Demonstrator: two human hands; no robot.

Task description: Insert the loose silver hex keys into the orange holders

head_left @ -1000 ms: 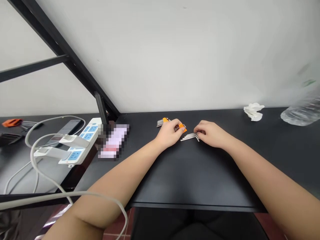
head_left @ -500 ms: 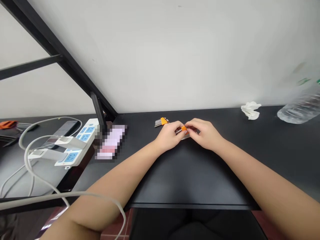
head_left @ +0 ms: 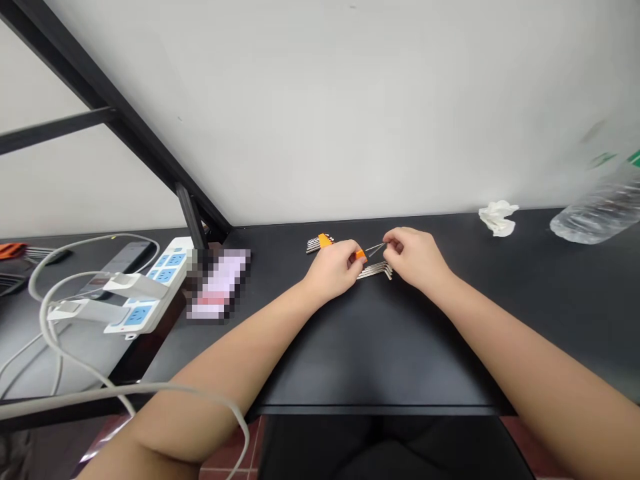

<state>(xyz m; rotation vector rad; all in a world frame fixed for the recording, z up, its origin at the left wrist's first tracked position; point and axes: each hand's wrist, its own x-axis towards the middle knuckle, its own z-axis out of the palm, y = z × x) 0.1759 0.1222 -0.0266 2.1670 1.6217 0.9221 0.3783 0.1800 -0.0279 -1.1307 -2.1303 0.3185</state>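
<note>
My left hand [head_left: 336, 268] is closed around an orange hex key holder [head_left: 361, 255] at the middle of the black desk. To its right, my right hand [head_left: 414, 257] pinches the end of a thin hex key [head_left: 376, 248], whose shaft slants toward the holder. Whether its tip touches the holder I cannot tell. Several loose L-shaped hex keys [head_left: 377, 269] lie side by side just below both hands. A second orange holder, a filled hex key set [head_left: 323, 241], rests behind my left hand and is partly covered by it.
A white power strip [head_left: 150, 293] with plugged-in chargers and looping cables stands on the left, beside a blurred-out phone [head_left: 220, 283]. Crumpled tissue [head_left: 499, 218] lies at the back right, near a clear plastic bottle [head_left: 595, 213]. A black metal frame [head_left: 150, 150] rises at left.
My right hand has drawn away to the right from the orange holder, and a thin hex key now shows between the hands. The loose keys below are more exposed.
</note>
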